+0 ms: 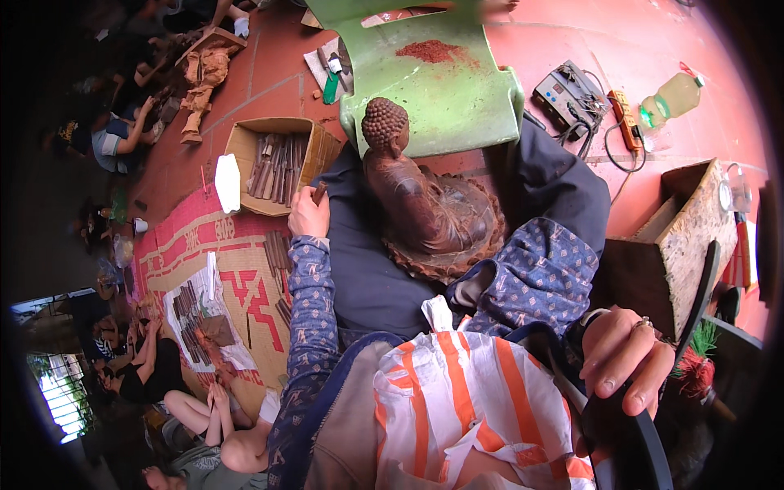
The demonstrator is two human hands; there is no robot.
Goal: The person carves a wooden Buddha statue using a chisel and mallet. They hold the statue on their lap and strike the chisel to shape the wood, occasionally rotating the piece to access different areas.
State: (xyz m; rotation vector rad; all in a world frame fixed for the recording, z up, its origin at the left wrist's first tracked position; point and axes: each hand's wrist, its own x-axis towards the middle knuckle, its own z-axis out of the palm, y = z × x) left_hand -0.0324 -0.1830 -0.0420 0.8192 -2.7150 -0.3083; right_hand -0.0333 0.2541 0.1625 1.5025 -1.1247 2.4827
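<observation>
Gleams like wood on the statue (pixel 412 208), centre frame; shows smooth plastic on the chair (pixel 380 90), top; looks matt cardboard on the box (pixel 324 153), upper left.

A head-worn fisheye looks down, lap (pixel 359 282) close below.

Tile flr (pixel 555 41): grey elec. box (pixel 563 91), orange pwr strip (pixel 625 118), btl (pixel 676 100).

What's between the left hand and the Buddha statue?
Head view: the wearer's dark left trouser leg lies between the left hand and the brown Buddha statue.
</observation>
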